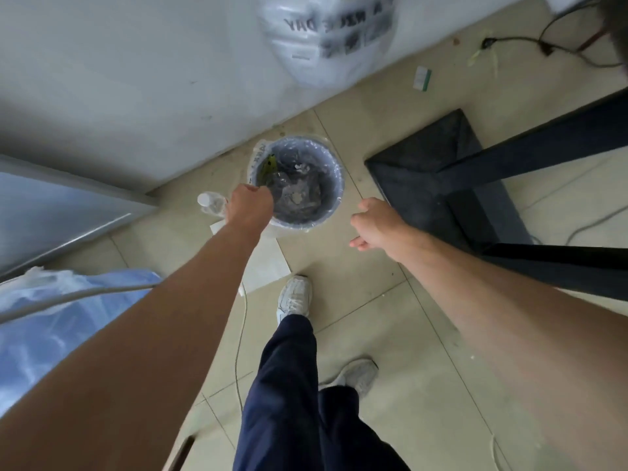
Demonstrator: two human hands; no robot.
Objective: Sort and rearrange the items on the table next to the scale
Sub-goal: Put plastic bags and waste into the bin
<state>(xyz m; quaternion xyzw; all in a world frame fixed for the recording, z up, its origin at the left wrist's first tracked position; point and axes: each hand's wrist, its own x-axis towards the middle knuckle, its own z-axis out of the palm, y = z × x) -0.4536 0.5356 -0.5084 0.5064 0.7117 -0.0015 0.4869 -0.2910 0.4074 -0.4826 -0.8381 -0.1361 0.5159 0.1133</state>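
Beige tiled floor (373, 300): fisted left hand (249, 207) over round plastic-lined bin's (334, 195) nine-o'clock rim, contents unseen; right hand (373, 226) loosely open, empty.

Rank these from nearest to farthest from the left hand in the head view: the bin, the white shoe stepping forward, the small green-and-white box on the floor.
From the left hand:
1. Bin, directly under it, by the wall.
2. White shoe, below it on the floor tiles.
3. Green-and-white box, far off to the upper right near the cables.

Your left hand (249, 207) covers the bin's (334, 185) near rim so its fingers are hidden, and that hanging printed bag (326, 35) up top is blurry and cropped.
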